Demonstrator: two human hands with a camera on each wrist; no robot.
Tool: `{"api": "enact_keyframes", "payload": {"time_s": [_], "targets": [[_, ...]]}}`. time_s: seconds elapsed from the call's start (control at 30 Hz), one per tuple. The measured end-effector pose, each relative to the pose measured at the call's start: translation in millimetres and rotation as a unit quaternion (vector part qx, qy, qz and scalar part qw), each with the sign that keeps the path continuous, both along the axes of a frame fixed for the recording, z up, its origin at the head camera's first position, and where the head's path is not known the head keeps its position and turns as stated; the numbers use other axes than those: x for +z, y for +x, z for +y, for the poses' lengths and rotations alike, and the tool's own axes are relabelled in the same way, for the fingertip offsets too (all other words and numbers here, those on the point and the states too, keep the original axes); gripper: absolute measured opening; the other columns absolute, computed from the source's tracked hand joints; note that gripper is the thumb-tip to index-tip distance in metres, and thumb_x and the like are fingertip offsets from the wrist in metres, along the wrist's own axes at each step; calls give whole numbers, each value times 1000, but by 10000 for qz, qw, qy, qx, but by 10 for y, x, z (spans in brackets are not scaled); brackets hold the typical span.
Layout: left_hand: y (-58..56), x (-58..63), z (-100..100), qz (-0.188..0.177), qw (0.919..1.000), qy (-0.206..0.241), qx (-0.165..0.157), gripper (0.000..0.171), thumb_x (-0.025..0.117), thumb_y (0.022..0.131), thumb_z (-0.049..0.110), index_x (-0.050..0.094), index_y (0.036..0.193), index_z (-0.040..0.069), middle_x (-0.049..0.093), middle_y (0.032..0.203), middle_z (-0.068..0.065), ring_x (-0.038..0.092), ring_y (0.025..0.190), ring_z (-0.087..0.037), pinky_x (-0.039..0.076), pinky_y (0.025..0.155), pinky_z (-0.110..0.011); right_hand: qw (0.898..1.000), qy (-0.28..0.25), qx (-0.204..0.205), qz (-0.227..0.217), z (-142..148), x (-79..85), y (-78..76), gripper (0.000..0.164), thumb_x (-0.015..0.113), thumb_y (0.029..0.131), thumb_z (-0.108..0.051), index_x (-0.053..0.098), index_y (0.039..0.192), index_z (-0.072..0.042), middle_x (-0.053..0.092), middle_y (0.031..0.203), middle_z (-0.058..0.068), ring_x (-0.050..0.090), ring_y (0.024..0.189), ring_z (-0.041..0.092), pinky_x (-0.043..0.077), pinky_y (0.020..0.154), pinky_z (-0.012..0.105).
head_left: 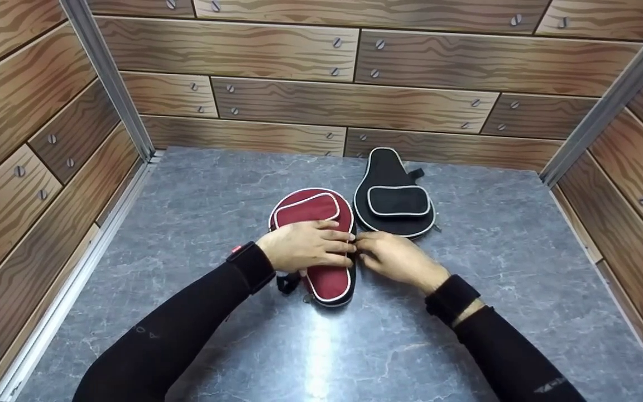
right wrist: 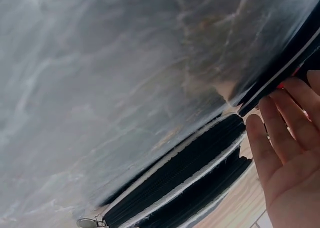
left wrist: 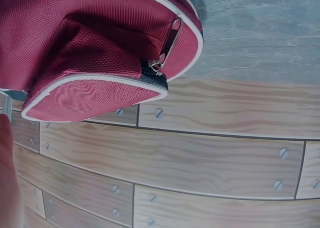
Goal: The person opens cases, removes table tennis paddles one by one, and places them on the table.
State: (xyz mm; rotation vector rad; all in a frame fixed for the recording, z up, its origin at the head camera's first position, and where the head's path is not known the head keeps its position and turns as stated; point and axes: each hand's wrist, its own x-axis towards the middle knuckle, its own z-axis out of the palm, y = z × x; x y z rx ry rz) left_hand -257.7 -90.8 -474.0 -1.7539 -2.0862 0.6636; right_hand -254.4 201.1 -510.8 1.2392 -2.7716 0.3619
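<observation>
One red, paddle-shaped case (head_left: 330, 283) with white piping lies under the left hand (head_left: 306, 245).

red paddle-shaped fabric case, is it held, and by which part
Cannot be told: the left hand lies across the middle of the red case; the right hand is at its right edge; neither visibly grips it.

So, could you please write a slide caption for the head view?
Left hand resting on a red case, right hand at its edge, a black case alongside.
</observation>
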Motion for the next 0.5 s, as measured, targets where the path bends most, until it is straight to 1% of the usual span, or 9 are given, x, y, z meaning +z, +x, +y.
{"api": "enact_keyframes", "payload": {"time_s": [0.13, 0.23, 0.37, 0.5], "targets": [[-5, -3, -21, -75, 9999, 64, -56, 93, 94, 83, 55, 60, 167, 35, 58, 182, 7, 49, 174, -17, 38, 146, -41, 9998, 144, -7, 117, -12, -40, -1, 29, 73, 109, -12, 84, 134, -4, 84, 142, 14, 83, 130, 33, 67, 114, 53], [-3, 6, -45, -153, 9997, 148, -130, 90, 94, 84, 52, 62, 166, 32, 57, 182, 5, 49, 174, -18, 38, 146, -43, 9993, 278, 25, 237, -13, -66, 2, 29, 73, 110, -14, 83, 136, -5, 84, 139, 13, 84, 125, 33, 69, 108, 54], [-8, 30, -92, -230, 9988, 371, -203, 89, 95, 84, 49, 63, 164, 28, 58, 181, 2, 49, 174, -20, 38, 147, -44, 9985, 367, 67, 389, -3, -74, 6, 28, 73, 109, -13, 84, 135, -8, 84, 141, 13, 84, 124, 33, 70, 105, 54], [-23, 54, -155, -234, 9974, 661, -194, 85, 96, 86, 47, 64, 162, 25, 62, 177, 1, 50, 174, -21, 37, 147, -45, 9988, 298, 53, 381, 6, -55, 13, 29, 74, 107, -11, 84, 135, -9, 83, 141, 11, 84, 124, 32, 70, 105, 53]]}}
